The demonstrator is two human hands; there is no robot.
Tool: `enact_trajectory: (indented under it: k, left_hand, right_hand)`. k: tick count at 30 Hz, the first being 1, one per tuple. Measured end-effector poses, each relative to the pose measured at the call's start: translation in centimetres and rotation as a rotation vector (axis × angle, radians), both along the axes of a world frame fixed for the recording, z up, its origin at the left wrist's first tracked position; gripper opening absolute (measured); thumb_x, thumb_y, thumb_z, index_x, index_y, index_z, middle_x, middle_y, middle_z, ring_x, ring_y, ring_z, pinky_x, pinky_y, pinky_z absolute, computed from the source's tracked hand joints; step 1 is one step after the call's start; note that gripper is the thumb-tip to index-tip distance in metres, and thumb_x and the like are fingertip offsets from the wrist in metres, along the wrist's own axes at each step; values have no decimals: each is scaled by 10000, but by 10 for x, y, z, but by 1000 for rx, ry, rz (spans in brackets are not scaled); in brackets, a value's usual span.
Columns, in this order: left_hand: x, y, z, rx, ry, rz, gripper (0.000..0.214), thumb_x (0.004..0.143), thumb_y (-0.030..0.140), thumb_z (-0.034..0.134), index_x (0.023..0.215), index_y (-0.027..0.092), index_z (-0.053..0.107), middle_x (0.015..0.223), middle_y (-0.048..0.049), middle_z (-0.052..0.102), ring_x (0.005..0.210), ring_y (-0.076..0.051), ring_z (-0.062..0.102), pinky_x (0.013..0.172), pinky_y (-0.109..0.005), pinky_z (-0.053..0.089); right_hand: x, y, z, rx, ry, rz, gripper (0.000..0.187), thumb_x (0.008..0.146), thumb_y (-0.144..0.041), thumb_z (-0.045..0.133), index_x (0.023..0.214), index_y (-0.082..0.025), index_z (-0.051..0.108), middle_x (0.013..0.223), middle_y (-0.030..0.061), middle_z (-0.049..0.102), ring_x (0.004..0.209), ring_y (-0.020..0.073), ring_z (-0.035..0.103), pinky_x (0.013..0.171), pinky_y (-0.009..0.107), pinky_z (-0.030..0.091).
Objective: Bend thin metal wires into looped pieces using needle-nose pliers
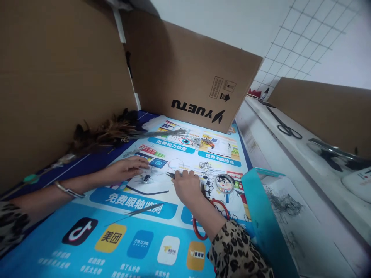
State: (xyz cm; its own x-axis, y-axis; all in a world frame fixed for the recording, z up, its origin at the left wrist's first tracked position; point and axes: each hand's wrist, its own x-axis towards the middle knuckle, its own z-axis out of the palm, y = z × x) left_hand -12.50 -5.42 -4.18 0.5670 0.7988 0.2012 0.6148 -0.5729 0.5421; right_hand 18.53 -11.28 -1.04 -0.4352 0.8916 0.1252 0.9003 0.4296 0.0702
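My left hand (136,166) is at the middle left of the printed sheet, its fingertips drawn together at one end of a thin wire (159,172). The wire curves in a faint loop toward my other hand. My right hand (187,187) is closed around a pointed metal tool that looks like pliers (170,175); its dark jaws point left and its grips are hidden in the palm. Partly under my right wrist lie red-handled scissors (199,231). A small black piece (147,178) rests on the sheet below my left fingers.
Small wire rings (205,170) and a round clear dish (225,184) lie to the right. Loose wires (145,209) lie in front; brown feathers (101,133) are at left. A teal box (261,216) holds tangled wire. Cardboard (191,69) stands behind; black scissors (285,127) lie on the ledge.
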Motion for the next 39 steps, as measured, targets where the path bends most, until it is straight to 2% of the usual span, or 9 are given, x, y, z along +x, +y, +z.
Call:
enact_trajectory:
  k: [4,8,14,17,22,26,31,35,39]
  left_hand:
    - [29,6,5,46,94,-37,345,961,436,504,1163,250,713,1293,-90,654,1212,-257,577,1054,-396,453]
    - [45,13,0,43,138,-62,380,954,456,507,1193,236,704,1304,-100,664,1211,-265,591,1063,-400,448]
    - [42,26,-7,43,167,-42,452,922,512,534,1262,249,674,1340,-107,649,1232,-291,583,1076,-430,429]
    - [43,29,-8,58,190,-35,464,927,502,523,1284,240,658,1350,-114,641,1250,-293,568,1087,-434,411]
    - [45,30,-4,50,185,-24,470,924,508,526,1294,248,652,1357,-109,636,1257,-297,563,1083,-418,412]
    - [39,24,-3,92,166,3,441,927,513,524,1252,254,674,1328,-91,658,1235,-293,575,1076,-414,416]
    - [29,20,-22,162,55,118,382,937,496,505,1135,253,722,1227,-73,716,1159,-282,620,1025,-392,465]
    - [31,26,-37,185,3,84,355,929,492,515,1078,260,739,1176,-68,738,1126,-289,636,1006,-398,478]
    - [36,29,-37,185,-44,56,344,929,478,516,1059,252,740,1135,-72,750,1096,-285,649,979,-390,494]
  right_hand:
    - [6,2,3,-2,69,-38,396,998,-423,424,1335,-221,472,1068,152,639,963,291,602,742,418,504]
    - [8,10,2,23,81,-42,331,997,-339,419,1298,-232,504,1074,149,632,961,279,605,758,427,494]
    - [6,19,-1,-3,45,-64,238,938,-190,474,1131,-157,609,1020,172,634,926,286,619,728,432,487]
    - [9,18,3,-25,24,-89,227,926,-161,478,1105,-155,616,1004,173,641,931,290,620,725,437,485]
    - [17,15,6,-40,-4,-97,238,972,-257,457,1124,-157,610,983,169,646,914,290,615,726,439,485]
    - [19,12,3,11,8,-92,337,996,-368,439,1261,-190,544,1020,161,639,950,292,600,757,442,486]
    - [16,9,-1,75,-2,-51,383,1005,-421,416,1333,-238,490,1051,133,633,964,288,578,786,446,476]
    - [15,8,-4,85,-27,-65,379,995,-445,433,1306,-245,516,1052,125,627,974,286,563,799,440,469]
    - [15,9,-6,94,-42,-77,364,993,-442,439,1289,-249,524,1049,117,619,972,282,558,801,431,466]
